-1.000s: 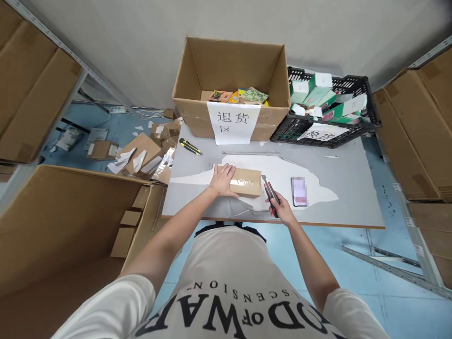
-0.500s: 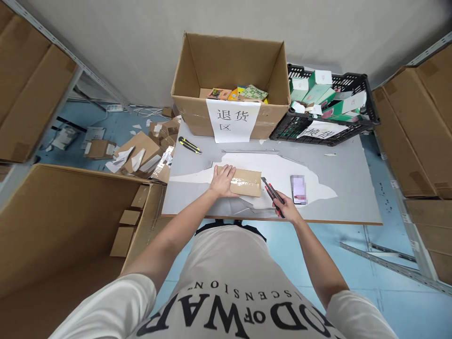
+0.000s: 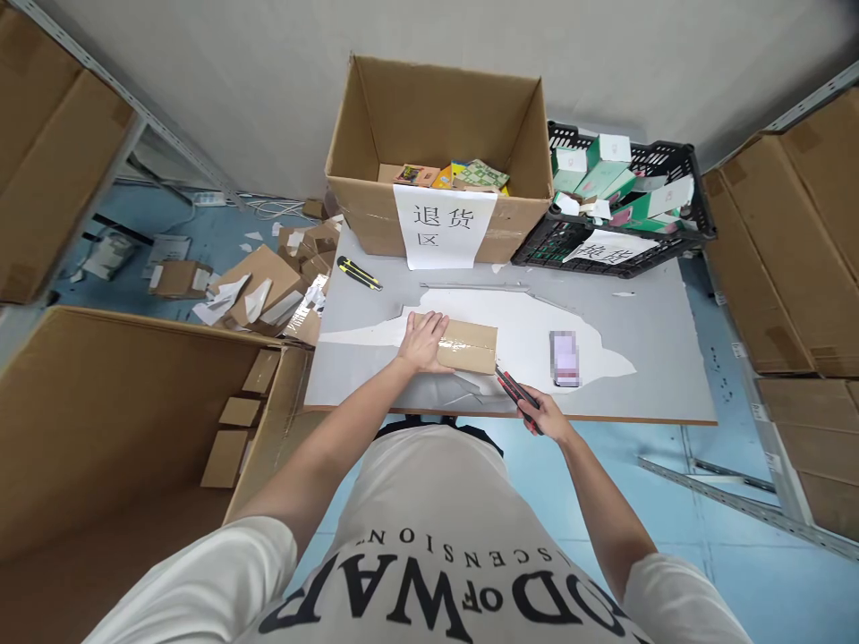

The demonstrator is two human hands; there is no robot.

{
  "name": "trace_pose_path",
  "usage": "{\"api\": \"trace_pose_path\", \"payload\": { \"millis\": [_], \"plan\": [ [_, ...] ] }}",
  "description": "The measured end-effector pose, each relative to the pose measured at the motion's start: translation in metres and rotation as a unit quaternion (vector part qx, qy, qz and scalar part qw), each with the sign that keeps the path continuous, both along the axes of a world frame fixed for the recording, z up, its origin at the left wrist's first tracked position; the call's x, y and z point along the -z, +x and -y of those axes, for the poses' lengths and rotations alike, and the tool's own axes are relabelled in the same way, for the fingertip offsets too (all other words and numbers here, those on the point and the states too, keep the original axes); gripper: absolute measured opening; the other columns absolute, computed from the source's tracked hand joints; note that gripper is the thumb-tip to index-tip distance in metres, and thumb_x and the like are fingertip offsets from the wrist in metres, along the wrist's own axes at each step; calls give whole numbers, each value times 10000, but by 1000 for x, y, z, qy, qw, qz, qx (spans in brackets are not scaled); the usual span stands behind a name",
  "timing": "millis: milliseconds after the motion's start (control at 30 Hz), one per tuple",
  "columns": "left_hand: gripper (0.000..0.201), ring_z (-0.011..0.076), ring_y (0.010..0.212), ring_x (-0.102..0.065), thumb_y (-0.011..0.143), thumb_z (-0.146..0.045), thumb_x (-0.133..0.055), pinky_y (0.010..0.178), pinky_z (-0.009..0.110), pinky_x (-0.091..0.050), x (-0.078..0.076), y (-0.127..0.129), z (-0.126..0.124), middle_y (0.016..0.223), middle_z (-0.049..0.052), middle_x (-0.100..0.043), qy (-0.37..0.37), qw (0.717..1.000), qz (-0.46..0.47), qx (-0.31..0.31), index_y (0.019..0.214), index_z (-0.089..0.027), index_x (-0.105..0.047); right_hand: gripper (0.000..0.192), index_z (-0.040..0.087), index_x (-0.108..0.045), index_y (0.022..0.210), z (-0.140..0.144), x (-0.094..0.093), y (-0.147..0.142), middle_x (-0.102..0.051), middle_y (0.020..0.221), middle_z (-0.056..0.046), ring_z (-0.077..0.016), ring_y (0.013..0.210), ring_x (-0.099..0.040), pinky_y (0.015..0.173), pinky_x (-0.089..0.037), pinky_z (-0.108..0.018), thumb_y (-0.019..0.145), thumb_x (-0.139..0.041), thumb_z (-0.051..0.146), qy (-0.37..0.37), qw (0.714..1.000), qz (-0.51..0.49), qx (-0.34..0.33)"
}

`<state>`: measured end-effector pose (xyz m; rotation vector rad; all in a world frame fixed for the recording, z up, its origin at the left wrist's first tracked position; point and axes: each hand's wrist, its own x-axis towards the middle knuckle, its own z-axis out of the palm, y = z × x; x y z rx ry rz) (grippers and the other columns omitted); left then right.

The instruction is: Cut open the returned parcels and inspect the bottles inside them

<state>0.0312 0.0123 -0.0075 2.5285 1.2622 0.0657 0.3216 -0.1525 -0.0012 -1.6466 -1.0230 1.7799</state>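
Right hand [image 3: 546, 415]: fingers wrapped round the handle of the red-and-black cutter [image 3: 515, 390], behind its tip, presumably for control and safety.
Cutter tip: ahead and left of these fingers, at the near right corner of the small cardboard box [image 3: 474, 345]; contact cannot be told.
Left hand [image 3: 423, 344]: fingers spread over the box's left end, thumb apart, probably steadying it while leaving the taped right part free.
Box position: under the left fingers, flat on the worktop [image 3: 664, 358].
Phone [image 3: 565, 359]: beyond the right fingers, screen up, likely for easy viewing.
Yellow-and-black cutter [image 3: 359, 274]: beyond and left of the left fingers, seemingly laid aside.
Large carton [image 3: 366, 215]: far beyond the left fingers, its paper sign [image 3: 445, 226] facing the person, apparently for reading.
Black crate [image 3: 685, 240]: far beyond the right fingers, beside the carton, holding green-and-white boxes [image 3: 608, 165].
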Motion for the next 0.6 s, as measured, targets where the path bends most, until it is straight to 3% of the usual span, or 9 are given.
{"api": "trace_pose_path", "payload": {
  "millis": [400, 600],
  "plan": [
    [1204, 396, 1385, -179, 530, -754, -623, 1109, 578, 20, 0, -4, 1, 1487, 206, -285, 18, 1000, -12, 18, 1461, -104, -222, 667, 218, -469, 1326, 9, 0, 14, -599, 675, 16, -77, 369, -460, 307, -321, -202, 759, -630, 529, -11, 1000, -11, 19],
    [1176, 384, 1403, -145, 549, -759, -614, 1114, 567, -14, -2, -5, 2, 1506, 217, -237, 30, 999, -28, 36, 1454, -105, -243, 748, 202, -444, 1339, 28, 10, 30, -612, 683, 8, -100, 375, -483, 326, -353, -232, 715, -655, 554, 2, 997, 19, 76]
  ]
}}
